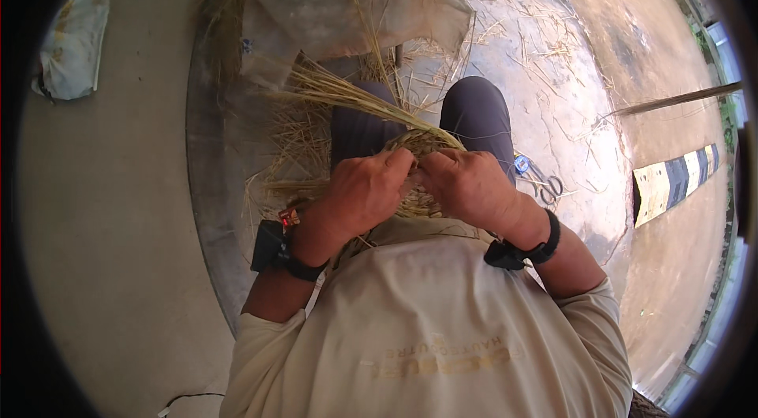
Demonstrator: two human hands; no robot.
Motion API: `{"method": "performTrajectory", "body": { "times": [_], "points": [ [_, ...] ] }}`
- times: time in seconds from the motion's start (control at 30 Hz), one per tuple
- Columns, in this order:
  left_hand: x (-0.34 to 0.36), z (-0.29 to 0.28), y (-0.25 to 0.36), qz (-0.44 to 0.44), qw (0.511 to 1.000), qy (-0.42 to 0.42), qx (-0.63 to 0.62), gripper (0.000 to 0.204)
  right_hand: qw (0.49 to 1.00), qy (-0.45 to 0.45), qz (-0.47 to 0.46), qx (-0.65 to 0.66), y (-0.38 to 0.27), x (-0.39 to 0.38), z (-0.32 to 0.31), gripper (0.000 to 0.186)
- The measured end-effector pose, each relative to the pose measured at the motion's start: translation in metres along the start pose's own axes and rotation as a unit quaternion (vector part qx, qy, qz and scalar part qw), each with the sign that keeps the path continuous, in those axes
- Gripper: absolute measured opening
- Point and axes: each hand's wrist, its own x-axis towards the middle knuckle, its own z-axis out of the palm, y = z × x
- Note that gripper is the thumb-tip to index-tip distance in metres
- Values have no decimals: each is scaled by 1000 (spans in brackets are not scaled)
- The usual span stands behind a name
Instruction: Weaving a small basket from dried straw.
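A round woven straw piece rests in my lap, with its coiled rim showing above and below my hands. My left hand is closed, fingertips pinching at the middle of this piece. Close beside it, nearly touching, my right hand is closed on the piece's right part. A loose bundle of long straw stalks runs from the far left down to the weave by my right hand. The fingertips partly hide what lies between them.
Ahead of my knees, a pale plastic sack covers something low, with straw behind. Scissors lie right of my knee beside a small blue object. Loose straw litters the floor. A striped block, a thin stick bundle and a white sack lie farther out.
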Motion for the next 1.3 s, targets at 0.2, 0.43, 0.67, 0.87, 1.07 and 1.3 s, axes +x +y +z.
{"method": "performTrajectory", "body": {
  "times": [0.2, 0.43, 0.67, 0.87, 1.07, 1.3],
  "points": [
    [-3, 3, -15, 58, 998, 0, 31, 17, 996, -65, 36, 51, 8, 7, 5, 15],
    [-9, 0, -30, 28, 997, -11, 72, 17, 884, 180, 188, 387, 5, 18, 0, 42],
    [-4, 13, -27, 52, 998, -3, 25, 14, 857, 70, 149, 489, -10, 28, 9, 45],
    [-12, 12, -36, 16, 999, -14, 45, 16, 960, 92, 140, 223, 16, 27, 0, 29],
    [-16, 9, -46, 24, 998, -24, 51, 14, 991, 39, 112, 58, 42, 37, 27, 26],
    [-19, 3, -54, 26, 996, -8, 80, 13, 984, 72, 129, 100, 50, 43, 41, 17]
  ]
}}
